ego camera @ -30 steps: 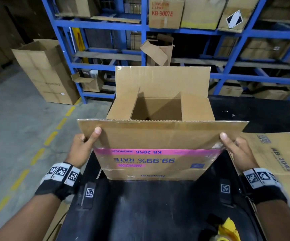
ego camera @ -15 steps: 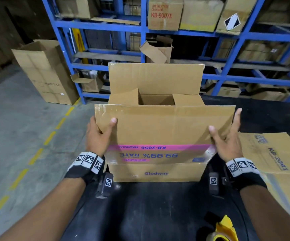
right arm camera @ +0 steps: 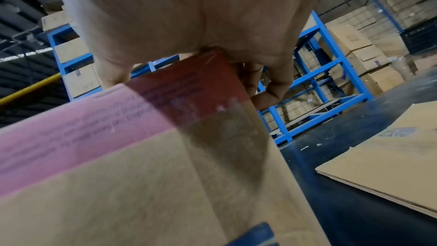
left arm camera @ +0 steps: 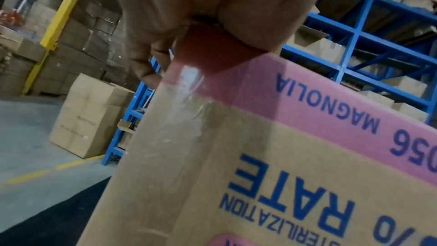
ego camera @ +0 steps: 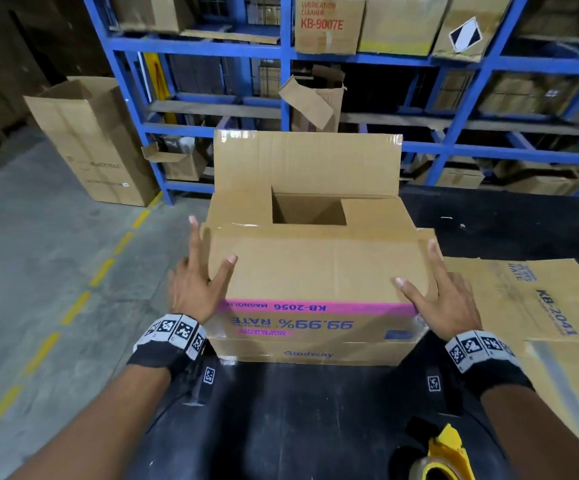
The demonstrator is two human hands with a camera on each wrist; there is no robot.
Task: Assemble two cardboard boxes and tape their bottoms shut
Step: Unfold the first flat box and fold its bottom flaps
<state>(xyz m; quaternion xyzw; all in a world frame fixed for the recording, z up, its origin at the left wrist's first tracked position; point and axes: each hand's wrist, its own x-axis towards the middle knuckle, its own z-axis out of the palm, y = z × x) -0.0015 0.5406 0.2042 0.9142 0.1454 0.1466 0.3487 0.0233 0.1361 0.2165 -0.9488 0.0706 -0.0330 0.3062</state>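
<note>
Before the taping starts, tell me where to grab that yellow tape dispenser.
Judging by its pose, take the yellow tape dispenser by its yellow body from above with the right hand; it lies on the black table by that forearm, partly cropped.

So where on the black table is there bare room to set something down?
Bare black table between the box and the yellow tape dispenser, and far right behind the box. Crowded at right, where flat cardboard lies beside the right hand.
</note>
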